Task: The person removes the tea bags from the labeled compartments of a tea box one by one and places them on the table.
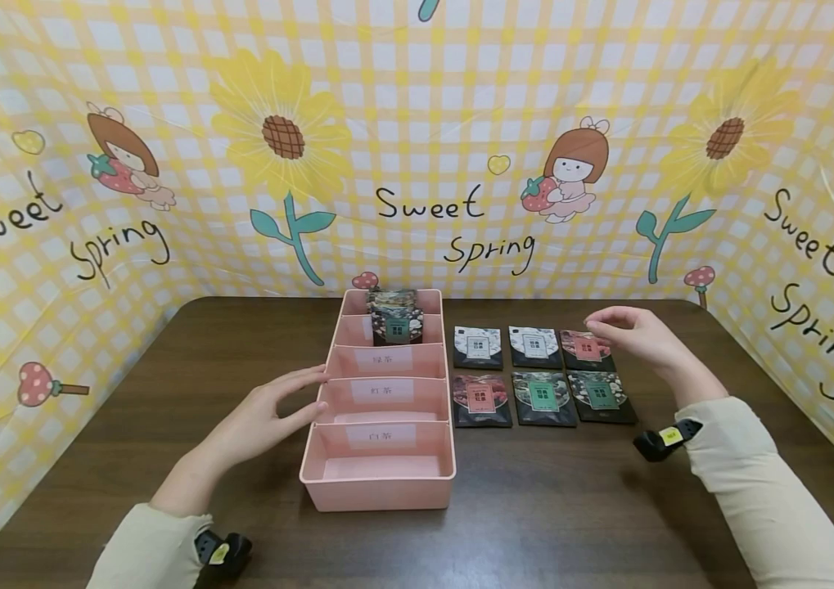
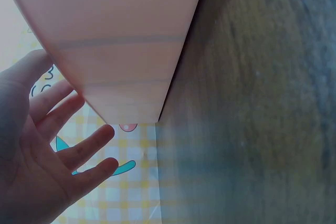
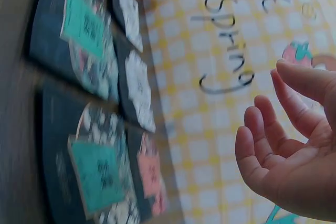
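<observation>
- A pink tray (image 1: 378, 483) with five compartments in a row stands on a dark wooden table (image 1: 549, 523); it is the landmark for everything below.
- Its three nearest compartments each hold only a white paper label; the lettering is too small to read with certainty.
- The person's left hand (image 1: 269, 409) lies against the left wall of the pink tray, level with the middle compartments, fingers straight and spread, their tips at the rim. It grasps nothing. The left wrist view shows the same: relaxed fingers (image 2: 84, 148) beside the tray's pale outer wall.
- A small black device with a yellow tag sits at each cream sleeve cuff, near the front of the table on either side of the tray.
- To the right of the pink tray, just beside it, six dark tea packets (image 1: 543, 398) lie flat in two rows of three, close together and not overlapping.
- The right hand (image 1: 633, 331) hovers over the far-right packet (image 1: 586, 350), the reddish-labelled one furthest from the tray in the back row. Its fingers are loosely curved and hold nothing; the right wrist view shows an empty palm clear of the packets.
- The tray's two far compartments hold more packets (image 1: 396, 325), standing upright.
- Behind the tray hangs a yellow checked backdrop (image 1: 417, 147) with sunflowers and the words "Sweet Spring".
</observation>
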The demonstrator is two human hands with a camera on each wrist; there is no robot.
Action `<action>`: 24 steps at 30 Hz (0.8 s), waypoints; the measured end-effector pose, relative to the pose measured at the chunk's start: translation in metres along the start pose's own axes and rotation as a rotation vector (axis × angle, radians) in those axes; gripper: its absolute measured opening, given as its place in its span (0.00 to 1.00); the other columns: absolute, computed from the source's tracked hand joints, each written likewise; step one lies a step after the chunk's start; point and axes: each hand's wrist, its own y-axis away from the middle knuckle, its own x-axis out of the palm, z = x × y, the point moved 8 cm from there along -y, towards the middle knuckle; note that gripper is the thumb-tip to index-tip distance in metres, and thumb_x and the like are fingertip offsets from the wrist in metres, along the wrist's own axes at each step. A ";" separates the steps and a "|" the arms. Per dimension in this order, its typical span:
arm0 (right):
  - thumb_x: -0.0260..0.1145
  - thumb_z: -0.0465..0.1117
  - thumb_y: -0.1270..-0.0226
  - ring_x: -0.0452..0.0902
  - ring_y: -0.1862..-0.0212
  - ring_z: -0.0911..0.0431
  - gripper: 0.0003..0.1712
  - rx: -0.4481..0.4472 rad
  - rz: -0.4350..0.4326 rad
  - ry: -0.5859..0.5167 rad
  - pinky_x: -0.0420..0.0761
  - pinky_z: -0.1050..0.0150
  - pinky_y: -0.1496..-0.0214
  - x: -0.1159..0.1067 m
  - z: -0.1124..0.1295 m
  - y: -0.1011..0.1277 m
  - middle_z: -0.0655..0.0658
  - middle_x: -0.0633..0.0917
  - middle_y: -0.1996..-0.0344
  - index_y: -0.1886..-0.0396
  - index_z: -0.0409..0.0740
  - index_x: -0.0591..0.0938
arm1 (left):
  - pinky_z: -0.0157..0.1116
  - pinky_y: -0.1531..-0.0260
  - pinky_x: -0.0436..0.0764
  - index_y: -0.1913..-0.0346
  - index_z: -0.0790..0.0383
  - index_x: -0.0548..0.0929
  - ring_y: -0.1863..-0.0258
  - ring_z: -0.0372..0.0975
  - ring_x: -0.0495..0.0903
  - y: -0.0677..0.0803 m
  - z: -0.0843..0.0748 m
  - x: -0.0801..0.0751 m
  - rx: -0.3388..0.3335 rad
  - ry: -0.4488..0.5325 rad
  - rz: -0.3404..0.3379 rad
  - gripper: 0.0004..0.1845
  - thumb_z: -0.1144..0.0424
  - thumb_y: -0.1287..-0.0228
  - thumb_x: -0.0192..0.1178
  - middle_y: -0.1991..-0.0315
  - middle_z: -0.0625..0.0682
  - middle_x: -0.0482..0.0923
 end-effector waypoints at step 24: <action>0.59 0.51 0.33 0.73 0.44 0.49 0.22 -0.144 0.110 -0.040 0.71 0.51 0.38 0.062 0.115 -0.042 0.40 0.77 0.46 0.49 0.39 0.77 | 0.56 0.41 0.69 0.39 0.62 0.74 0.37 0.54 0.69 0.001 0.000 0.000 -0.001 0.015 0.011 0.24 0.57 0.37 0.60 0.37 0.59 0.71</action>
